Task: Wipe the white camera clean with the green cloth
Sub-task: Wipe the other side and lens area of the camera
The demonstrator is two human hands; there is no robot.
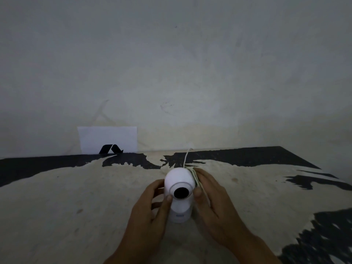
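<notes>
The white camera (180,184) stands upright on the worn table, its round head and black lens facing me. My left hand (150,210) cups its left side, thumb on the front near the lens. My right hand (207,195) presses a thin pale-green cloth (198,181) flat against the camera's right side; only the cloth's edge shows between palm and camera. A white cord (185,159) runs from behind the camera toward the wall.
The table (76,197) has a cream surface with black patches where the coating has peeled. A white card (108,139) with a black logo leans on the wall at the back left. The grey wall stands close behind.
</notes>
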